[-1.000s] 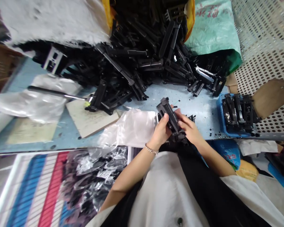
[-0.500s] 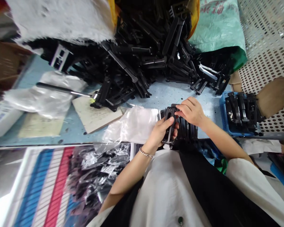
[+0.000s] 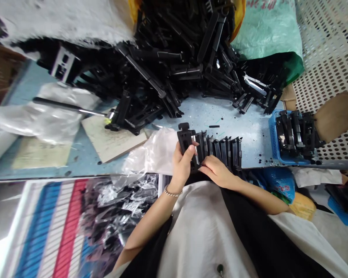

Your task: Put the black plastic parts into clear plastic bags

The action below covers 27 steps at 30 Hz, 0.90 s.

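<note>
My left hand (image 3: 183,160) is wrapped round a black plastic bracket (image 3: 186,138) with slots in its face, its thumb across the front. The bracket stands roughly upright near the table's front edge. At its lower end is my right hand (image 3: 217,170), fingers closed together against the piece; their tips are partly hidden. Just right of the held piece, several similar black brackets (image 3: 226,150) stand side by side in a row, partly behind my right hand. A clear plastic bag (image 3: 159,152) lies left of my left hand.
A large heap of black brackets (image 3: 150,73) spills from sacks at the back. More sit in a blue basket (image 3: 274,139) at the right. A black-handled screwdriver-like tool (image 3: 63,106) lies across plastic at the left, near a pale board (image 3: 113,137). A small black strip (image 3: 214,126) lies on the table.
My left hand has shifted left with the bracket. My right hand has dropped from the bracket's top to its lower end, uncovering the row of brackets. The view has turned slightly.
</note>
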Available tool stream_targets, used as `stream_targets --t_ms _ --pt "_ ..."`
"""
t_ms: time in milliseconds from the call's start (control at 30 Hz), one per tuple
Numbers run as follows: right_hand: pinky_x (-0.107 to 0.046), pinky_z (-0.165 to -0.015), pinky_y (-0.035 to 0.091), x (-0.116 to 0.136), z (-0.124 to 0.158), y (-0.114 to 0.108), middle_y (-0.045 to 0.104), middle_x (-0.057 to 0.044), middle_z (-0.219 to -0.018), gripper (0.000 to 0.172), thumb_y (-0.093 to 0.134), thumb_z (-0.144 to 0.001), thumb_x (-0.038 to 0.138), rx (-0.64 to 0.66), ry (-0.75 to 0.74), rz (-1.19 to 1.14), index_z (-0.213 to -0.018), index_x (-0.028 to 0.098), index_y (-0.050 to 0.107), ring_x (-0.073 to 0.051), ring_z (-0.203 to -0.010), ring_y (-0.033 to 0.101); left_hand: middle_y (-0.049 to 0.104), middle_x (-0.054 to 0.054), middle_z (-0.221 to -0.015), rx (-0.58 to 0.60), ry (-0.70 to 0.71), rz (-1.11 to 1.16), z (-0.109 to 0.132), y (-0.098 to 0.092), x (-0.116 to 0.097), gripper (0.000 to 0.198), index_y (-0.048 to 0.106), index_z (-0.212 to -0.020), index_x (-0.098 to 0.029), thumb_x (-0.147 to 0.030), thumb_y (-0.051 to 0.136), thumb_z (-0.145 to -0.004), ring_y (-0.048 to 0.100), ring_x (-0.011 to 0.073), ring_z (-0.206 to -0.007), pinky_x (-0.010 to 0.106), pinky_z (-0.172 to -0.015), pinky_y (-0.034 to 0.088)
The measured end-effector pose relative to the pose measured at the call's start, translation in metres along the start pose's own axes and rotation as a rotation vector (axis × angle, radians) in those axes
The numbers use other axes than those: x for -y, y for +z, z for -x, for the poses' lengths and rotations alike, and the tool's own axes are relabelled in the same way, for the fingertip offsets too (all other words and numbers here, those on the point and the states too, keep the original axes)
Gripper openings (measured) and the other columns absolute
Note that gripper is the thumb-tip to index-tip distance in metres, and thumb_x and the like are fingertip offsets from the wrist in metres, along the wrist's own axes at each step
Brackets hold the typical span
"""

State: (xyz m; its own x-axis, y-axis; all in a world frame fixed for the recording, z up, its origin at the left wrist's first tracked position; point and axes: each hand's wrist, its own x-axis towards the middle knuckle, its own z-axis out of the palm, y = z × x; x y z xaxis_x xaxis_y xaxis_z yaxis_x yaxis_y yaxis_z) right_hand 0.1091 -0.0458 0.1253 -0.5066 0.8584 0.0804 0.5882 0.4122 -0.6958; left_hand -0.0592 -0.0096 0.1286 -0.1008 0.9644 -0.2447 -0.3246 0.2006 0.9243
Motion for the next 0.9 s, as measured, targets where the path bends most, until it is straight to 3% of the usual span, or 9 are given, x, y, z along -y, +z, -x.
stream_targets --t_ms 67,167,267,400,533,600,667,733,900 --pt "-0.042 -0.088 0.05 -0.013 0.01 -0.005 0.067 -0.007 -0.096 0.029 0.041 -0.108 0.035 -0.075 0.07 0.05 -0.099 0.021 0.065 -0.022 -0.094 0.06 0.066 -0.001 -0.078 -0.026 -0.003 -0.1 0.002 -0.01 0.007 0.046 0.067 -0.101 -0.021 -0.057 0.081 -0.076 0.058 0.0103 -0.066 0.02 -0.059 0.048" --pt "-0.062 -0.109 0.04 -0.048 0.024 -0.019 0.06 -0.018 -0.135 0.033 0.048 -0.105 0.039 -0.254 0.221 0.306 -0.128 0.02 0.063 -0.035 -0.131 0.05 0.064 -0.001 -0.066 0.016 -0.291 -0.093 -0.005 -0.014 0.022 0.056 0.066 -0.104 -0.018 -0.069 0.071 -0.08 0.059 0.0131 -0.056 0.022 -0.048 0.046" --pt "-0.068 -0.112 0.039 -0.088 0.026 -0.032 0.049 -0.021 -0.152 0.042 0.048 -0.104 0.035 -0.199 0.333 0.39 -0.14 0.016 0.057 -0.041 -0.142 0.042 0.067 0.001 -0.067 0.002 -0.48 0.06 -0.025 -0.002 0.036 0.059 0.066 -0.105 -0.016 -0.071 0.063 -0.085 0.061 0.0132 -0.05 0.023 -0.046 0.048" --pt "-0.081 -0.113 0.027 -0.097 0.016 -0.052 0.056 -0.018 -0.148 0.037 0.052 -0.102 0.032 -0.141 0.371 0.519 -0.136 0.017 0.061 -0.047 -0.149 0.033 0.071 0.003 -0.072 0.024 -0.466 0.208 -0.045 0.014 0.038 0.053 0.067 -0.1 -0.015 -0.066 0.056 -0.092 0.065 0.013 -0.052 0.023 -0.05 0.052" --pt "-0.069 -0.122 0.029 -0.057 0.008 -0.067 0.042 -0.019 -0.16 0.059 0.06 -0.098 0.025 -0.107 0.045 0.567 -0.155 0.02 0.043 -0.04 -0.154 0.029 0.07 0.009 -0.059 0.444 -0.64 -0.011 -0.021 0.007 0.016 0.063 0.072 -0.083 -0.013 -0.07 0.047 -0.092 0.065 0.0184 -0.049 0.026 -0.046 0.05" --pt "-0.057 -0.121 0.039 -0.039 0.008 -0.069 0.049 -0.014 -0.157 0.059 0.058 -0.099 0.019 0.053 -0.215 0.486 -0.155 0.025 0.042 -0.032 -0.149 0.042 0.071 0.012 -0.06 0.708 -0.758 -0.116 -0.002 0.0 0.005 0.066 0.074 -0.08 -0.012 -0.071 0.047 -0.091 0.067 0.0221 -0.052 0.029 -0.049 0.052" --pt "-0.049 -0.113 0.05 -0.032 0.009 -0.067 0.063 -0.012 -0.142 0.049 0.055 -0.1 0.018 0.174 -0.332 0.405 -0.148 0.025 0.051 -0.029 -0.133 0.06 0.076 0.014 -0.072 0.826 -0.799 -0.139 0.009 -0.009 -0.001 0.065 0.076 -0.086 -0.013 -0.071 0.046 -0.091 0.071 0.0255 -0.062 0.034 -0.057 0.056" --pt "-0.046 -0.101 0.058 -0.034 0.01 -0.064 0.072 -0.012 -0.126 0.039 0.061 -0.098 0.025 0.204 -0.247 0.32 -0.137 0.022 0.06 -0.029 -0.113 0.072 0.078 0.014 -0.087 0.705 -0.646 -0.182 0.008 -0.017 0.002 0.062 0.076 -0.095 -0.014 -0.067 0.044 -0.094 0.074 0.0267 -0.075 0.037 -0.068 0.058" --pt "-0.045 -0.09 0.062 -0.046 -0.003 -0.05 0.075 -0.01 -0.118 0.052 0.079 -0.084 0.044 -0.016 0.239 -0.303 -0.128 0.024 0.061 -0.029 -0.102 0.076 0.069 0.014 -0.108 0.045 0.2 -0.875 -0.024 -0.024 0.038 0.027 0.068 -0.099 -0.017 -0.043 0.061 -0.093 0.068 0.0272 -0.099 0.039 -0.086 0.054"
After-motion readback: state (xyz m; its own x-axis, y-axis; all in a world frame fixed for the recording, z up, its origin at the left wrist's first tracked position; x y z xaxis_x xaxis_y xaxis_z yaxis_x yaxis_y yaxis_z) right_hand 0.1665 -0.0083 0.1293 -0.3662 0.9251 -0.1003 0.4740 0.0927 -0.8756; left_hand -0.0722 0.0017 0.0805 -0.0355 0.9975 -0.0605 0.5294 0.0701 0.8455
